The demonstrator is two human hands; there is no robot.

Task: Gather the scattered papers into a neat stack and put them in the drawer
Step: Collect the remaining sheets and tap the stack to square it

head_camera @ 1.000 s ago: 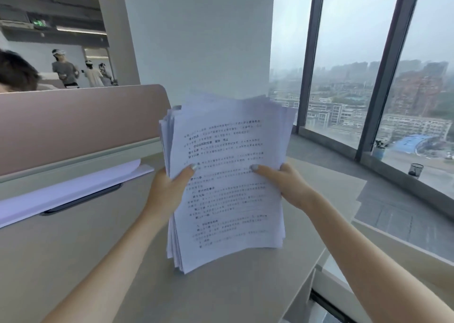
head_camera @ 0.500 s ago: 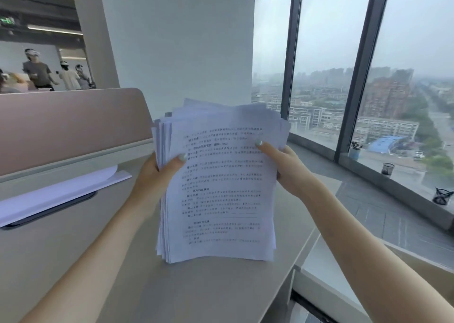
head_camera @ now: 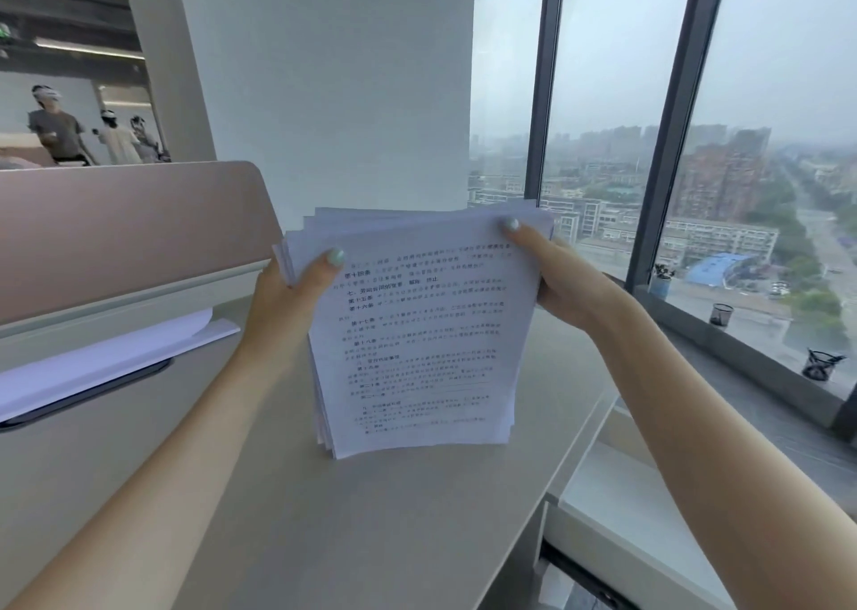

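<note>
paper stack [head_camera: 417, 345] (upright) between both hands

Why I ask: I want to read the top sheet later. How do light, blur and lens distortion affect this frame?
Head view: soft overcast daylight from the windows, with no glare on the paper stack and no hard shadows; its print is softly blurred, headings legible, small lines not; wide-angle bending leans the window frames and stretches the forearms; left hand and right hand look reasonably sharp; the skyline is hazy.

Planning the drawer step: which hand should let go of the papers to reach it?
Right, probably. Both hands, left and right, grip the papers upright on the desk; the only opening visible lies lower right, though whether it's the drawer is unclear.
</note>
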